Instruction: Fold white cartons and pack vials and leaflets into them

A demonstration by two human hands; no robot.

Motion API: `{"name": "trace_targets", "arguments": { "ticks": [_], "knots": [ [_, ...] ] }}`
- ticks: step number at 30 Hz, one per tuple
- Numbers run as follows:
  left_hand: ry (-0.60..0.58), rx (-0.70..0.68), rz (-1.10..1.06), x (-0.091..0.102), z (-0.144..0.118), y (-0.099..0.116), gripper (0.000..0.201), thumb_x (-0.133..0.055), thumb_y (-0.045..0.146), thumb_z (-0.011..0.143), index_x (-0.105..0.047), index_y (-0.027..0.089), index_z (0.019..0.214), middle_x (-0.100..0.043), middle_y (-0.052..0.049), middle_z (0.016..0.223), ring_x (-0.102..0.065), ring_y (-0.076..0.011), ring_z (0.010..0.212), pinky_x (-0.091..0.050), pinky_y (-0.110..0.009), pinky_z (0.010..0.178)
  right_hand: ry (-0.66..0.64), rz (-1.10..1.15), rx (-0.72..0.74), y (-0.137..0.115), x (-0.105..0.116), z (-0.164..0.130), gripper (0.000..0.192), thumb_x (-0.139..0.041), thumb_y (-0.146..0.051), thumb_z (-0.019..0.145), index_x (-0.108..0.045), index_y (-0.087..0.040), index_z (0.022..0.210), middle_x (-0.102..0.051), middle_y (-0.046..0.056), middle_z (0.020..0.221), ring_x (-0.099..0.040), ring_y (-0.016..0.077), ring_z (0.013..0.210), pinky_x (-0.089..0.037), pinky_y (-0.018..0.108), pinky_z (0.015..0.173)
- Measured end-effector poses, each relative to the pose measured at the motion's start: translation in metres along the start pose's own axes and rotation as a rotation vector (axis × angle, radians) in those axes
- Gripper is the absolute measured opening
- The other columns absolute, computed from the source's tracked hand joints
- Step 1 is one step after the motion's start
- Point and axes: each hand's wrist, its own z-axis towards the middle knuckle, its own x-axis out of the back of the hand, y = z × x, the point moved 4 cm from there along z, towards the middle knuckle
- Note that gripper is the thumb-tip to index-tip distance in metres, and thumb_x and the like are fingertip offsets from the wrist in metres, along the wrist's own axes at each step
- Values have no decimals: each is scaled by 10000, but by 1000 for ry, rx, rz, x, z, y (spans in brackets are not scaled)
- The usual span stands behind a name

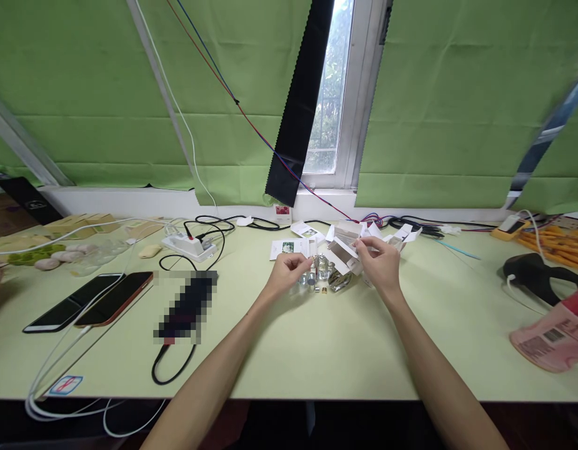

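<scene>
Bottles [319,269] sat unboxed between hands; left hand [286,274] pinched one small bottle, right hand [380,262] gripped opened carton [343,251]. Flattened cartons [401,235] beyond right hand.

No lettering, number or brand can be read anywhere on the table [317,350]. Left of the blurred patch near its front edge, a white sticker [66,384] carries a red mark in a blue outline, too small to make out. Far right of that patch, a pink packet [551,337] bears dark printed blocks, likewise illegible. Small cards [289,248] behind the hands show pictures only.
</scene>
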Motion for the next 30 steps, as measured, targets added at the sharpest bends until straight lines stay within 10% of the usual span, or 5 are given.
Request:
{"name": "trace_targets", "arguments": {
  "ticks": [7, 15, 30],
  "knots": [
    [4, -460, 524, -20, -12, 14, 455, -546, 279, 921, -437, 160, 495, -389, 39, 453, -332, -71, 460, -263, -245, 510, 3, 3, 10, 0, 0, 0, 256, -617, -391, 830, -746, -176, 779, -760, 59, 810, -665, 188, 658, -535, 302, 655],
    [-15, -744, 591, -53, -33, 25, 400, -533, 161, 897, -418, 173, 514, -420, 35, 457, -361, -79, 443, -225, -253, 460, 20, -1, -3, 4, -1, 1, 293, -613, -432, 828, -740, -171, 790, -760, 66, 815, -640, 172, 584, -497, 289, 581],
    [-280, -750, 616, -97, -62, 8, 397, -517, 188, 863, -426, 179, 476, -413, 11, 421, -367, -92, 407, -162, -283, 440, -171, -402, 264, -43, -26, 60, 246, -554, -331, 849, -741, -208, 749, -777, 60, 801, -668, 223, 687, -472, 342, 760]
  ]
}}
